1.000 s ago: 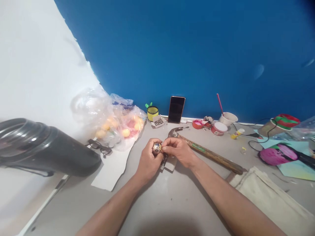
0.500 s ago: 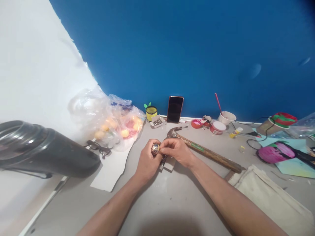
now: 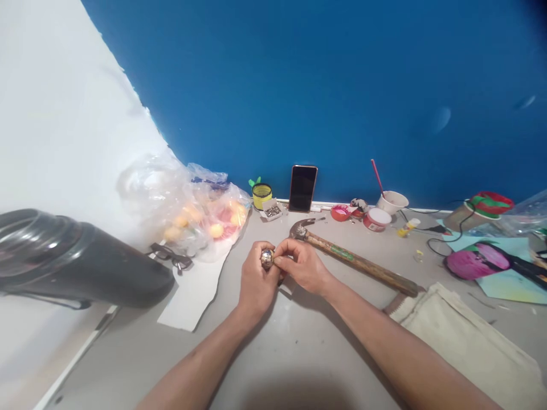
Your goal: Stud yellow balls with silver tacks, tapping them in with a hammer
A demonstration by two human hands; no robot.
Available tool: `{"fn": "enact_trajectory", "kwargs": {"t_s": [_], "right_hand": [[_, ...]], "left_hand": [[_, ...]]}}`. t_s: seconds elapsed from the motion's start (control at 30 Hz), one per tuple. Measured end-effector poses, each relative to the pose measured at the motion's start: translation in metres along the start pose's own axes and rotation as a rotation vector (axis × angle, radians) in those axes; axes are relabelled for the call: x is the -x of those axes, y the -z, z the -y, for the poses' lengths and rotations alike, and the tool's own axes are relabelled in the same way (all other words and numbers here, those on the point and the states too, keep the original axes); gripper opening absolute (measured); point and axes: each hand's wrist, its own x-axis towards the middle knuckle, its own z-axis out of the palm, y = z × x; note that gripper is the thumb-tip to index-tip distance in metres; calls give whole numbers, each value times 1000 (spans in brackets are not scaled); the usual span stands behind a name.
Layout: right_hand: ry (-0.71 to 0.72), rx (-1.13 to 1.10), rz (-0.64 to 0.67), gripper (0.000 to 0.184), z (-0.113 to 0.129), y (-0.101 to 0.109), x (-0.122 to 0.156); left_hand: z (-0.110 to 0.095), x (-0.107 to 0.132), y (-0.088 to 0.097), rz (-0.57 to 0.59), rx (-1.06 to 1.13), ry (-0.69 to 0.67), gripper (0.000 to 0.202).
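Observation:
A small ball covered in shiny metal studs [image 3: 267, 259] is held in my left hand [image 3: 256, 279], between thumb and curled fingers. The fingertips of my right hand [image 3: 301, 265] are pinched against the ball's right side; whatever lies between them is too small to make out. Partly hidden beneath my hands, a small open box [image 3: 287, 286] sits on the table. Just beyond my right hand lies a claw hammer [image 3: 350, 257] with a worn wooden handle. Further back, another small open box [image 3: 272, 210] holds several shiny metal pieces like thumbtacks.
On the left stand a dark bottle [image 3: 85, 262], folded glasses [image 3: 173, 256] and a plastic bag [image 3: 200, 213] of orange balls. A phone [image 3: 303, 189] leans on the blue wall. Rightward are a white cup [image 3: 393, 202], a lidded jar [image 3: 376, 220] and a cream cloth [image 3: 461, 341].
My hands have stayed together on the ball, which has turned slightly. My right hand has edged left and now covers more of the box beneath. The view has shifted a little.

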Motion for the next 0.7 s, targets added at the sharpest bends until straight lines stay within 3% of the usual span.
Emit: {"fn": "enact_trajectory", "kwargs": {"t_s": [0.43,0.7], "right_hand": [[-9,24,-25,6,-2,-5,3],[-27,19,17,11,7,-2,3]], "left_hand": [[6,2,-6,-161,-97,-88,15],[-6,4,-4,-74,85,70,21]]}}
